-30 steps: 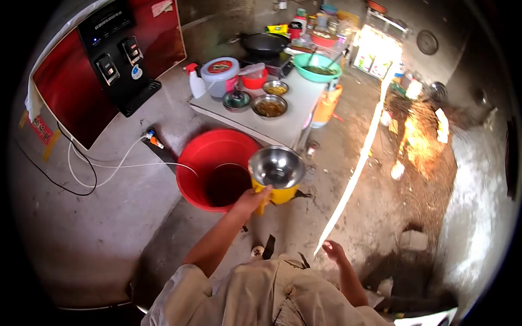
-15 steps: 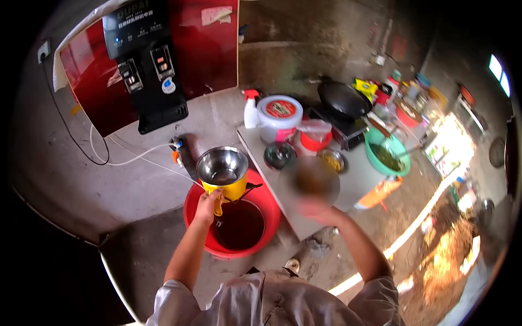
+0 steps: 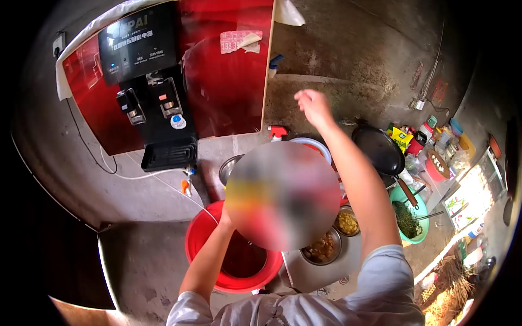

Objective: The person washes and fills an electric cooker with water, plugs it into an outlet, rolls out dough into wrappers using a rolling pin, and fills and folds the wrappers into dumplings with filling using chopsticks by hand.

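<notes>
L hand at lower L edge of round blur; fingers hidden, can't tell grip. Metal bowl part-visible just above, betw. black dispenser's tray and red tub (contact w/ hand unclear). R hand raised by wall, R of red panel; fingers loosely bent, part open, nothing seen in them. Food bowls on tabletop, below R forearm.

The tall black plastic dispenser bore "PAI" above Chinese characters including "厨房电器", and the torn pink paper label on the glossy red panel read "138.3".
</notes>
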The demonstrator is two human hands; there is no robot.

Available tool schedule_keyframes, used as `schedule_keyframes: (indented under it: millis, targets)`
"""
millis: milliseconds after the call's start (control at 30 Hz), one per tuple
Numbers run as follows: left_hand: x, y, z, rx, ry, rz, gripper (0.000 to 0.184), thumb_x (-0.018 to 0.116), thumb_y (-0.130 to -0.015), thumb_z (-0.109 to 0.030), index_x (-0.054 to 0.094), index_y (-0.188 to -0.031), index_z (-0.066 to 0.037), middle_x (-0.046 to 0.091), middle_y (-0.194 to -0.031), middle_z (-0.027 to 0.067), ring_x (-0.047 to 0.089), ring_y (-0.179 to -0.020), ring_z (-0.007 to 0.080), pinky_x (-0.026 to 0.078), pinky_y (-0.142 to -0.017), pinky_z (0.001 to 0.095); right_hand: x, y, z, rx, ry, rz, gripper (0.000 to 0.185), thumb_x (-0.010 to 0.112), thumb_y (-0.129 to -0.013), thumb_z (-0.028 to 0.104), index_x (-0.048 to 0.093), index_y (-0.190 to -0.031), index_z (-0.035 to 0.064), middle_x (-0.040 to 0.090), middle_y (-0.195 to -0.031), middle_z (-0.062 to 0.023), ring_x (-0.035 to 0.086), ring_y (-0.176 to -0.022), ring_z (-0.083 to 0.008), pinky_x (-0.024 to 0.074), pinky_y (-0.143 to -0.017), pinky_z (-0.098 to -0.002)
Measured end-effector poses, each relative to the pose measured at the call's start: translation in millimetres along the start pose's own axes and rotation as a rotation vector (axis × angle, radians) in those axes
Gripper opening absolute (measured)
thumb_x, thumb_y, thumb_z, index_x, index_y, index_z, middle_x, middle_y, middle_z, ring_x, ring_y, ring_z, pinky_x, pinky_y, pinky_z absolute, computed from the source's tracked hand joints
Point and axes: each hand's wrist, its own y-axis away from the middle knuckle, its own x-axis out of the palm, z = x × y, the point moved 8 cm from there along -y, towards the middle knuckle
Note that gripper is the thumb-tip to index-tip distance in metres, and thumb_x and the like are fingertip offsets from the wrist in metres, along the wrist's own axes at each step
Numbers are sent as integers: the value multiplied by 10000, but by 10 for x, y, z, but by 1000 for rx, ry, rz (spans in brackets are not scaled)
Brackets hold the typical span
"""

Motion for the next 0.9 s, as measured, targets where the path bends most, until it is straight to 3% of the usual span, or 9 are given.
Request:
schedule_keyframes:
  millis: [67, 200, 233, 400, 467, 633, 733, 833, 900]
  targets:
    - [222, -178, -65, -8, -321, -52, 108, 585, -830, -109, 609, -905, -34, 613, -802, 12, 557, -664, 101, 451, -582, 237, -19, -275, 278, -10, 174, -75, 377, 456, -874, 332, 614, -843, -9, 619, -839, -202, 583, -831, -387, 443, -731, -410]
    - [640, -368, -331, -45, -987, -169, 82, 603, -816, -102, 618, -865, -39, 599, -747, -5, 523, -626, 82, 417, -547, 228, 254, -789, 134, 67, 95, -168, 386, 469, -873, 331, 625, -854, -21, 618, -875, -225, 581, -844, -381, 440, -736, -415]
    - [811, -333, -406, 116, -809, -159, 84, 644, -732, -70, 571, -752, -34, 516, -621, -44, 450, -539, 46, 362, -487, 209, 272, -879, 102, 124, 3, -129, 379, 488, -862, 327, 633, -826, -22, 622, -853, -220, 593, -827, -364, 442, -725, -408]
    - [793, -714, -381, 124, -758, -35, 68, 596, -738, -31, 558, -686, -52, 494, -618, -51, 433, -550, 36, 345, -487, 211, 470, -1043, -11, 179, 42, -153, 330, 551, -811, 304, 658, -768, -5, 634, -760, -193, 622, -754, -312, 450, -681, -384]
    - [922, -700, -427, 133, -689, -18, 102, 573, -735, -2, 547, -656, -60, 484, -610, -56, 425, -549, 39, 336, -492, 211, 392, -963, 79, 119, -67, -210, 305, 570, -777, 294, 660, -767, 3, 628, -705, -181, 627, -718, -302, 451, -649, -377]
    - [927, -763, -389, 100, -584, -69, 110, 565, -703, 56, 551, -692, -53, 498, -639, -50, 434, -564, 47, 328, -497, 215, 267, -687, 686, -132, 83, -245, 252, 605, -750, 236, 646, -753, -12, 620, -720, -187, 625, -718, -300, 458, -648, -372]
    - [881, -839, -346, 61, -614, -106, 124, 574, -692, 77, 555, -716, -43, 509, -656, -43, 446, -576, 52, 331, -503, 215, 372, -631, 860, -463, 265, -185, 172, 614, -740, 152, 647, -795, -8, 610, -840, -199, 586, -798, -356, 460, -718, -405]
    - [886, -835, -391, 121, -552, -55, 129, 577, -696, 87, 556, -732, -35, 516, -668, -33, 459, -581, 62, 343, -506, 219, 325, -594, 866, -460, 337, -182, 169, 609, -738, 139, 650, -805, -11, 612, -861, -195, 580, -817, -360, 460, -750, -402]
    - [791, -846, -391, 64, -612, -97, 132, 584, -701, 91, 568, -769, -20, 545, -705, -13, 487, -604, 76, 388, -531, 226, 356, -578, 878, -462, 242, -99, 236, 618, -741, 158, 638, -910, -5, 608, -867, -182, 587, -840, -341, 459, -765, -386]
